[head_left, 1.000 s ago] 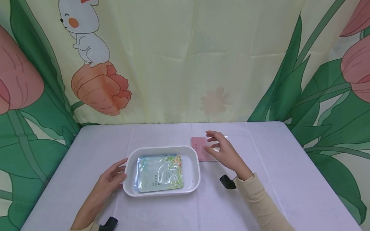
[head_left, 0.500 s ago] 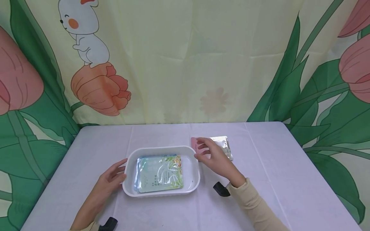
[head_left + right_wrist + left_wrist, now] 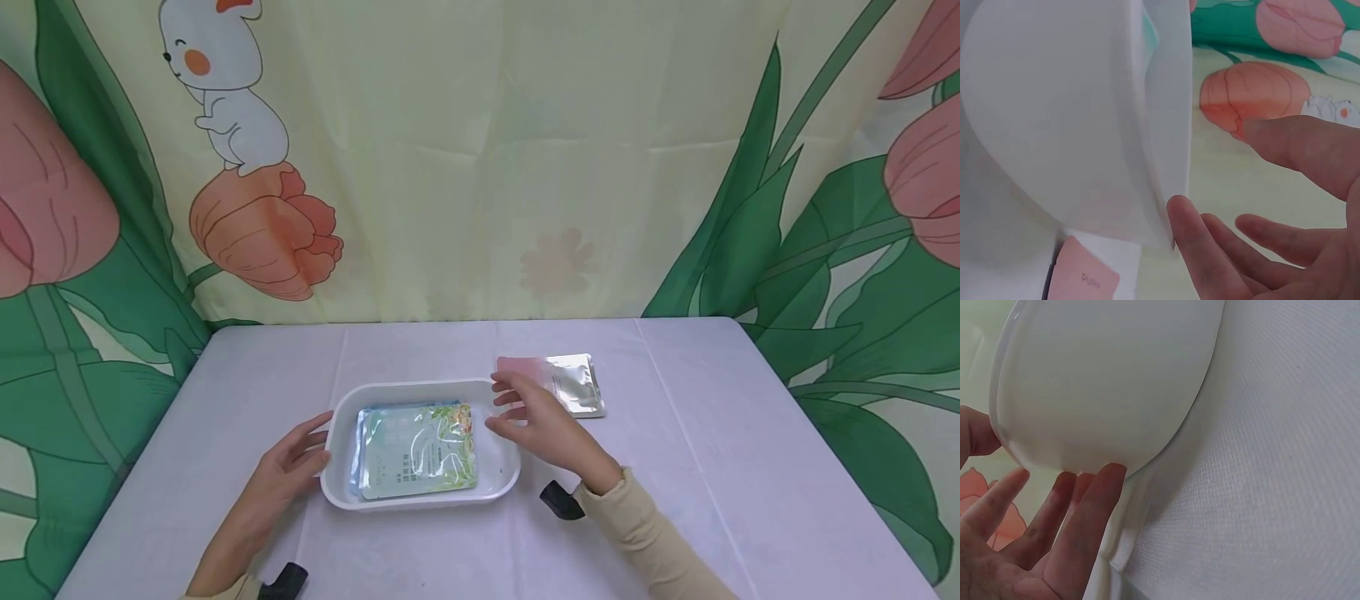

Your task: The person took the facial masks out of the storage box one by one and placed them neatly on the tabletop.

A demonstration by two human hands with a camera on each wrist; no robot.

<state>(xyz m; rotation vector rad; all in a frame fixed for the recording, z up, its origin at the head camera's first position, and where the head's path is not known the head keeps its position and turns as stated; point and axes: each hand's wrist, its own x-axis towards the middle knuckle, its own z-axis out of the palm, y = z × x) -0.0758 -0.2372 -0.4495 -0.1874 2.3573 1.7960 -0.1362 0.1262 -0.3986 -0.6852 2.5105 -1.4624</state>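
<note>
Left grip (image 3: 288, 462) and right grip (image 3: 546, 427), both released, flank a smooth, round-cornered tray (image 3: 492, 462) of glossy packets (image 3: 420, 454).

This looks like a makeshift set: a table (image 3: 765, 483) spread with a pale, fold-creased cloth (image 3: 420, 354) stands before a printed curtain (image 3: 420, 167). Behind the table, the print shows a childlike scene, with a white rabbit (image 3: 251, 125) on an orange flower (image 3: 262, 233) and big pink tulips (image 3: 56, 183) and green leaves (image 3: 832, 342) towards both sides. Whether home or studio, one cannot tell.
</note>
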